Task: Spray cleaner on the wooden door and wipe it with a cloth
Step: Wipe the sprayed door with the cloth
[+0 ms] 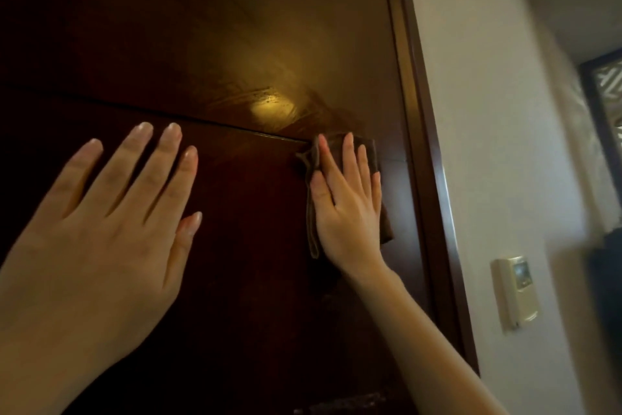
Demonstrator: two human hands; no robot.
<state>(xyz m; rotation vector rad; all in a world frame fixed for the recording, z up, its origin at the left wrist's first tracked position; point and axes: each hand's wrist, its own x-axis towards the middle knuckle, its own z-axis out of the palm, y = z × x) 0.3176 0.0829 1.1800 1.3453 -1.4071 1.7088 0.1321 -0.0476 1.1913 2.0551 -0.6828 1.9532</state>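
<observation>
The dark wooden door [208, 44] fills most of the view, with a lamp's glare and wet streaks near its middle right. My right hand [346, 209] lies flat on a brown cloth [370, 149] and presses it against the door just below a thin horizontal groove, close to the door's right edge. My left hand [114, 212] rests flat on the door to the left, fingers spread, holding nothing. No spray bottle is in view.
The dark door frame [427, 145] runs down the right side of the door. Beyond it is a pale wall with a beige intercom panel [515, 293]. A dark framed patterned panel [606, 101] sits at the far right.
</observation>
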